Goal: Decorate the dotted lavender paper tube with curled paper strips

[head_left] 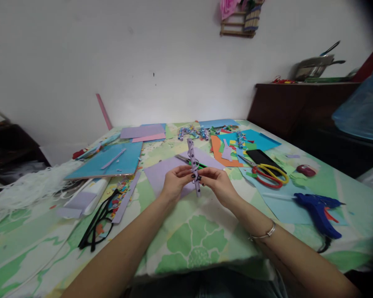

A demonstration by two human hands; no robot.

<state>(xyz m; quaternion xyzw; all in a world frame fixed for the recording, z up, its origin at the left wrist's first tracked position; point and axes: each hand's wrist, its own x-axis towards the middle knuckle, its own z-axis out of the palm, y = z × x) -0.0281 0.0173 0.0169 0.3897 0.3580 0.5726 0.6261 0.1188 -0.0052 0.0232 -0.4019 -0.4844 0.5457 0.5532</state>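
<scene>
A thin purple paper roll with dark dots (pixel 192 154) stands nearly upright between my hands, with narrow curled strips around its middle. My left hand (pixel 176 182) pinches it from the left, fingers closed. From the right, the fingertips of my right hand (pixel 219 185) are pressed together at the roll's strips. Beneath and behind the hands lies a sheet of purple paper (pixel 157 173). Scissors with green handles, their blade (pixel 182 158) pointing left, rest on that sheet, partly hidden by the roll and fingers.
On the right are red-and-yellow-handled scissors (pixel 267 171), a black phone (pixel 264 159), a blue glue gun (pixel 317 209) and coloured paper. Black glasses (pixel 101 221), a blue sheet (pixel 108 160) and white netting (pixel 34 186) lie left. Curled paper pieces (pixel 204 133) are at the back.
</scene>
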